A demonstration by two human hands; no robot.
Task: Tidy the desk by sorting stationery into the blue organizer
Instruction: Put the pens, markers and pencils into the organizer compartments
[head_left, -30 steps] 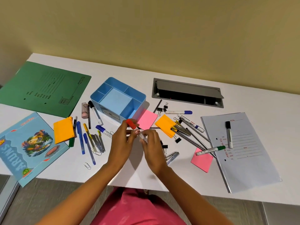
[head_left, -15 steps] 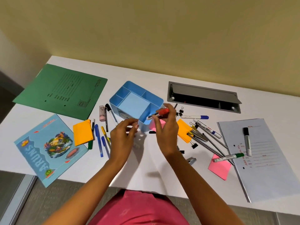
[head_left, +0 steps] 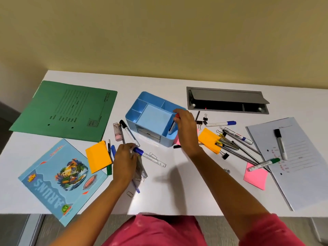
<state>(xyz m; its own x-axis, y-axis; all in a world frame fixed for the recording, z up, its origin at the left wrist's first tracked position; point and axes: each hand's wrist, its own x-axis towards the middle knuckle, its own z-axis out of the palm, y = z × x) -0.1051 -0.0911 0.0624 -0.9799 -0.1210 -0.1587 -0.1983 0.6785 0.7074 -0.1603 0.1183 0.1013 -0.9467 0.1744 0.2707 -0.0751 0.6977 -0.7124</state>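
Observation:
The blue organizer (head_left: 142, 107) stands mid-desk with several compartments. My right hand (head_left: 186, 128) is at its right side, shut on a red-capped marker (head_left: 173, 126) that stands nose-down in the right compartment. My left hand (head_left: 124, 160) rests on the desk in front of the organizer, fingers closing on a blue-capped marker (head_left: 150, 157) among loose pens (head_left: 113, 150). A black-capped marker (head_left: 128, 132) lies just left of the organizer.
More pens and markers (head_left: 237, 144), binder clips (head_left: 202, 120), orange (head_left: 209, 140) and pink sticky pads (head_left: 255, 176) lie to the right. A white file (head_left: 301, 166), green folder (head_left: 65, 109), blue notebook (head_left: 60, 180), another orange pad (head_left: 98, 156) and a grey cable hatch (head_left: 227, 102) surround them.
My right hand carried the red-capped marker from in front of the organizer into its right compartment. My left hand let go and dropped down-left onto the blue-capped marker.

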